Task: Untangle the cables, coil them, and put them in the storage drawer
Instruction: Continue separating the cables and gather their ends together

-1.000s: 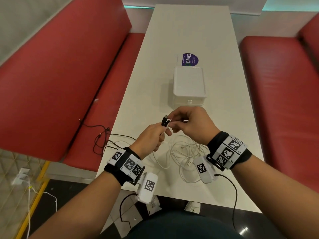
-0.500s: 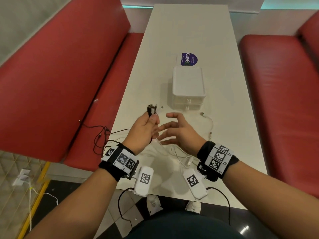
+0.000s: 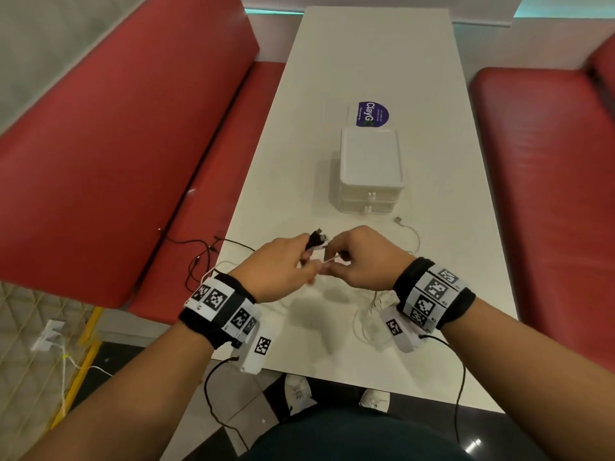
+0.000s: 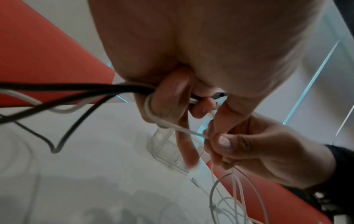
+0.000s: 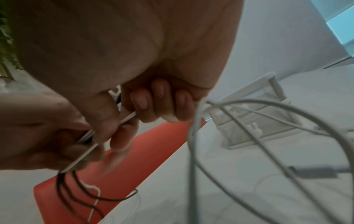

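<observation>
At a white table (image 3: pixel 366 61) between red booth benches (image 3: pixel 116 161), a person works a knot of cables held just above the near edge. The left hand (image 3: pixel 276 267) is closed around a black cable (image 4: pixel 76 89) and a white cable (image 4: pixel 164 122) looped over one finger, with a black plug (image 3: pixel 315 239) poking out above. The right hand (image 3: pixel 362 261) pinches the same white cable between thumb and curled fingers. Judged from here, the white strand should be drawn out slowly while the left holds the black steady. The storage drawer (image 3: pixel 370 199) unit stands beyond the hands, both drawers closed, contents hidden. Loose white loops (image 5: pixel 249 121) trail across the table.
</observation>
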`<action>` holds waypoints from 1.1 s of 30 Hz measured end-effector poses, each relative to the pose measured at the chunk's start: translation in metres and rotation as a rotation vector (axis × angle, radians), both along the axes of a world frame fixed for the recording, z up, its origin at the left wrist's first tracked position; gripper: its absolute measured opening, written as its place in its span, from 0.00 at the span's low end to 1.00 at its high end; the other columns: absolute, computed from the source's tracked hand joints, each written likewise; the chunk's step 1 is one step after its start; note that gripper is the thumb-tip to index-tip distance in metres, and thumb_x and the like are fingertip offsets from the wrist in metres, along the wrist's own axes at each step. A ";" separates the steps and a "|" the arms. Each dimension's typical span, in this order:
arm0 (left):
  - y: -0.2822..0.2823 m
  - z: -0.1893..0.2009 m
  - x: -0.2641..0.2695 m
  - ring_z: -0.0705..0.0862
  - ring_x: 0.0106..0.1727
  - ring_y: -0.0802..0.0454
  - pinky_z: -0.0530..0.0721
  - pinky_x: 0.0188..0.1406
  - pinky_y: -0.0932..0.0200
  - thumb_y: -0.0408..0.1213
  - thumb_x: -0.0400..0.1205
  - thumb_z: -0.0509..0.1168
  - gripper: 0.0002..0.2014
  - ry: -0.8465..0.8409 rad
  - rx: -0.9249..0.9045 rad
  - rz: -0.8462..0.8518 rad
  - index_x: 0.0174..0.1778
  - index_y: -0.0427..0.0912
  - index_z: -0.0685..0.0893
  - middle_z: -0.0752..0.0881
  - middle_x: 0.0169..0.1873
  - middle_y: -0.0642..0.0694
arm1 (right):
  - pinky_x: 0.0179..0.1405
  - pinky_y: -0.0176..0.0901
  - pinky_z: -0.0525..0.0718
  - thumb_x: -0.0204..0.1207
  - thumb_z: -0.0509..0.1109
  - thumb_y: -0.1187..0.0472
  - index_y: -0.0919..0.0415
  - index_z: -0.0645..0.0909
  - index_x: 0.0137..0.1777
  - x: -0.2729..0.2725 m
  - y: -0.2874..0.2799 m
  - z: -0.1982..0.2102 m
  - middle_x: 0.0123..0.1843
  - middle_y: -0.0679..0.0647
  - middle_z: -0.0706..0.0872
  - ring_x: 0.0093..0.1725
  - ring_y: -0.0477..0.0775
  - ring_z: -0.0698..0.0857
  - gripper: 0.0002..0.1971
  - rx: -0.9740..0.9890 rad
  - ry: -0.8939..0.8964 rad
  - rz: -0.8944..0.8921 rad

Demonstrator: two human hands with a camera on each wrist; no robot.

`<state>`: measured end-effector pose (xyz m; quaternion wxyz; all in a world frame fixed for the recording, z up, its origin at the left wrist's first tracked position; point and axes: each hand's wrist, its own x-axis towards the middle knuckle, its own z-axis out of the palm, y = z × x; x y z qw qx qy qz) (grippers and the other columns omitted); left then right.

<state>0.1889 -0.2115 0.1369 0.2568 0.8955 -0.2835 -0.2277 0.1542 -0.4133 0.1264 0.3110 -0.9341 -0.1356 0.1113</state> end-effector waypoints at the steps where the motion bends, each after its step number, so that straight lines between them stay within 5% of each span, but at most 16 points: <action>1: 0.004 0.002 0.001 0.83 0.33 0.60 0.81 0.39 0.52 0.52 0.83 0.64 0.11 0.048 -0.053 0.041 0.45 0.48 0.78 0.88 0.33 0.55 | 0.32 0.47 0.78 0.75 0.73 0.37 0.51 0.85 0.35 0.000 -0.005 -0.001 0.26 0.48 0.80 0.28 0.47 0.77 0.19 -0.002 -0.023 -0.034; 3: 0.008 0.007 0.003 0.79 0.28 0.65 0.78 0.38 0.59 0.51 0.82 0.70 0.16 0.087 -0.240 0.231 0.49 0.40 0.84 0.81 0.24 0.60 | 0.31 0.44 0.73 0.74 0.74 0.35 0.56 0.81 0.31 0.001 -0.010 -0.002 0.23 0.47 0.74 0.25 0.46 0.72 0.25 0.109 -0.014 -0.149; 5: 0.009 0.009 0.005 0.75 0.24 0.67 0.73 0.34 0.69 0.44 0.80 0.74 0.11 0.076 -0.402 0.424 0.42 0.41 0.83 0.75 0.18 0.64 | 0.32 0.44 0.74 0.77 0.73 0.37 0.57 0.79 0.29 0.001 -0.011 -0.004 0.23 0.47 0.74 0.25 0.45 0.71 0.25 0.249 0.040 -0.239; 7: 0.006 0.005 0.002 0.82 0.29 0.70 0.79 0.37 0.72 0.37 0.77 0.77 0.08 0.095 -0.493 0.528 0.38 0.50 0.84 0.81 0.22 0.69 | 0.35 0.47 0.77 0.82 0.65 0.35 0.58 0.78 0.30 0.003 -0.011 -0.010 0.22 0.46 0.76 0.25 0.47 0.74 0.29 0.142 0.090 -0.231; 9: 0.004 -0.007 -0.001 0.89 0.40 0.63 0.86 0.46 0.62 0.37 0.76 0.78 0.06 0.100 -0.451 0.585 0.43 0.51 0.88 0.89 0.34 0.61 | 0.35 0.51 0.79 0.80 0.55 0.27 0.59 0.74 0.28 0.004 -0.009 -0.016 0.23 0.49 0.77 0.27 0.52 0.77 0.36 -0.148 0.122 -0.194; 11: 0.008 -0.021 0.000 0.88 0.40 0.52 0.83 0.40 0.57 0.43 0.78 0.74 0.02 -0.033 -0.165 0.534 0.42 0.51 0.87 0.88 0.33 0.56 | 0.30 0.48 0.75 0.77 0.52 0.23 0.57 0.69 0.26 0.004 -0.008 -0.018 0.23 0.50 0.76 0.27 0.55 0.76 0.37 -0.371 0.068 -0.199; 14: 0.025 -0.039 0.009 0.87 0.44 0.38 0.82 0.39 0.52 0.47 0.80 0.66 0.07 -0.267 0.260 0.414 0.47 0.52 0.87 0.89 0.38 0.45 | 0.31 0.45 0.74 0.81 0.64 0.34 0.53 0.77 0.30 0.003 -0.008 -0.011 0.25 0.45 0.76 0.30 0.51 0.78 0.26 -0.287 -0.063 -0.159; 17: 0.043 -0.040 0.018 0.86 0.49 0.32 0.80 0.42 0.49 0.51 0.82 0.65 0.11 -0.311 0.392 0.394 0.55 0.52 0.86 0.90 0.45 0.39 | 0.34 0.43 0.76 0.81 0.69 0.51 0.52 0.90 0.42 0.000 -0.011 0.002 0.26 0.42 0.79 0.29 0.43 0.78 0.11 -0.034 -0.006 -0.084; 20: 0.044 -0.031 0.029 0.86 0.49 0.33 0.75 0.40 0.50 0.52 0.83 0.66 0.14 -0.409 0.488 0.356 0.58 0.49 0.84 0.88 0.46 0.39 | 0.38 0.45 0.82 0.78 0.68 0.53 0.55 0.91 0.42 -0.001 -0.006 0.000 0.34 0.47 0.83 0.36 0.48 0.82 0.11 -0.172 0.107 -0.045; 24: 0.033 -0.020 0.033 0.87 0.50 0.36 0.74 0.41 0.51 0.54 0.83 0.67 0.15 -0.450 0.549 0.309 0.60 0.49 0.83 0.88 0.48 0.41 | 0.38 0.45 0.79 0.79 0.64 0.52 0.58 0.76 0.33 0.006 0.000 -0.009 0.37 0.54 0.79 0.39 0.58 0.82 0.15 -0.517 0.214 -0.112; 29: 0.032 -0.007 0.028 0.87 0.45 0.36 0.77 0.38 0.48 0.47 0.80 0.72 0.16 -0.511 0.468 0.312 0.59 0.45 0.79 0.81 0.57 0.48 | 0.38 0.48 0.80 0.87 0.60 0.51 0.62 0.81 0.44 0.011 0.002 -0.018 0.40 0.56 0.83 0.41 0.61 0.84 0.17 -0.350 0.125 -0.178; 33: 0.014 0.002 0.018 0.86 0.42 0.38 0.78 0.34 0.49 0.44 0.82 0.67 0.10 -0.524 0.205 0.076 0.55 0.45 0.77 0.81 0.55 0.50 | 0.38 0.49 0.80 0.88 0.59 0.50 0.61 0.79 0.41 0.009 0.009 -0.025 0.40 0.57 0.84 0.41 0.63 0.84 0.18 -0.367 0.087 -0.161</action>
